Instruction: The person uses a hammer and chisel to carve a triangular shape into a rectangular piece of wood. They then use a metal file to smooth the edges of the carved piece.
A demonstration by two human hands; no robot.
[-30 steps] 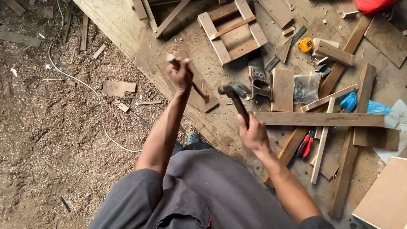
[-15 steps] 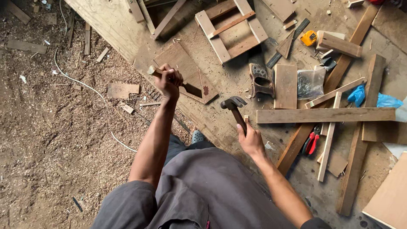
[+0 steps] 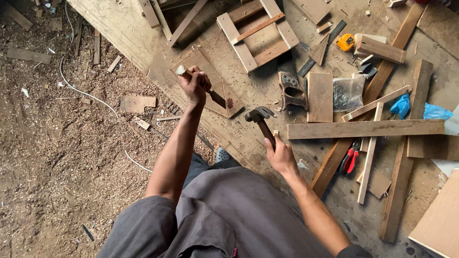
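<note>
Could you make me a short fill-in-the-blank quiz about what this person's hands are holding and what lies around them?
1. The right hand holds a ____ by its wooden handle.
2. The left hand grips a chisel whose blade rests on a flat wooden ____.
3. The pliers lying among the planks have ____ handles.
4. The small tape measure near the top is ____ in colour.

Missing words: hammer; board; red; yellow
</note>
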